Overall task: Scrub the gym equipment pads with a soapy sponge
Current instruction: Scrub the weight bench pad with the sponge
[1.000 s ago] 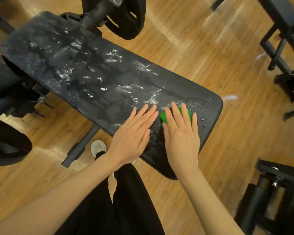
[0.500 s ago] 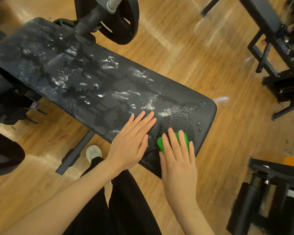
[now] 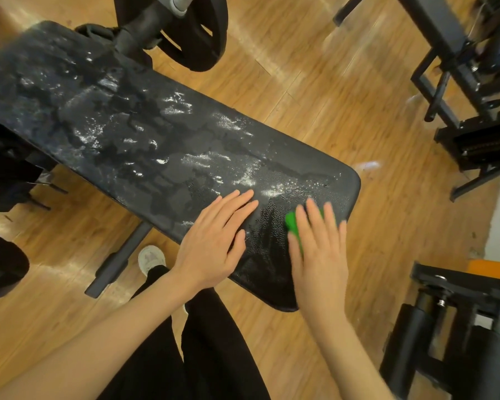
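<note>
While the left hand (image 3: 214, 243) is laid flat, fingers straight, on the wet black bench pad (image 3: 162, 157), probably to steady it, the green sponge (image 3: 293, 223) is pressed beneath the right hand's (image 3: 319, 252) straight fingers near the pad's end, so soap is spread

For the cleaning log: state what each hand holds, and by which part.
Right hand presses flat on top of the green sponge; no grip. Left hand rests flat on the bench pad, holding nothing.

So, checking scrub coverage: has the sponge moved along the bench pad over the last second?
Yes. The green sponge slid from mid-width toward the bench pad's near edge.
</note>
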Motion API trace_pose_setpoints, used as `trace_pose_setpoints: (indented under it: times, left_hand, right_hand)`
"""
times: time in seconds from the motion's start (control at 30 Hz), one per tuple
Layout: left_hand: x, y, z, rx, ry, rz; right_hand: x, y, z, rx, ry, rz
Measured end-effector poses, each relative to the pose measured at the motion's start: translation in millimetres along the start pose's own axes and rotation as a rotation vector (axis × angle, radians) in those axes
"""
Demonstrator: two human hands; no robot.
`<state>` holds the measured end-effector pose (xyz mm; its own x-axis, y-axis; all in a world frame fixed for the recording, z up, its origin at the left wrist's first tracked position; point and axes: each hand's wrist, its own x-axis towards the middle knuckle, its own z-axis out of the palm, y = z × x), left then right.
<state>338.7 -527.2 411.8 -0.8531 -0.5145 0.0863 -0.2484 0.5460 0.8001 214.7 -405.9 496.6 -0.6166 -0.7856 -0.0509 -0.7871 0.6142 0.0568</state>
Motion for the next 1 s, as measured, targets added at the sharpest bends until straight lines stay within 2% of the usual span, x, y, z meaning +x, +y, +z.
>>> trace_pose_setpoints:
  times: [0.1,0.23,0.3,0.43,0.53,0.63,0.83,1.0]
  left_hand:
    - [0.6,0.9,-1.0,-0.006,0.004,-0.001]
    - [-2.0,1.5,-0.8,-0.005,0.019,-0.019]
    - [-0.2,1.0,-1.1,-0.007,0.028,-0.018]
    - [-0.2,1.9,-2.1,0.006,0.026,-0.018]
    - [-0.6,2.9,-2.2,0.005,0.03,-0.018]
    - [-0.9,3.3,-2.2,0.013,0.038,-0.019]
    - [-0.5,2.4,-1.9,0.027,0.024,-0.033]
    - [-1.7,3.0,-0.8,0.023,0.026,-0.035]
  right_hand:
    - [43.9,10.1,2.4,0.077,0.03,0.078]
    - [-9.7,6.1,-8.7,0.157,0.008,0.079]
    - [-10.7,2.5,-4.0,0.112,0.003,0.066]
    - [47.9,-3.5,7.3,0.026,-0.014,-0.049]
    - [34.2,14.0,-3.7,0.033,-0.06,-0.165]
    - [7.9,32.0,-15.3,0.057,-0.081,-0.196]
    - [70.6,6.2,7.7,0.033,-0.134,-0.321]
    - [21.2,45.7,-15.9,0.051,-0.136,-0.385]
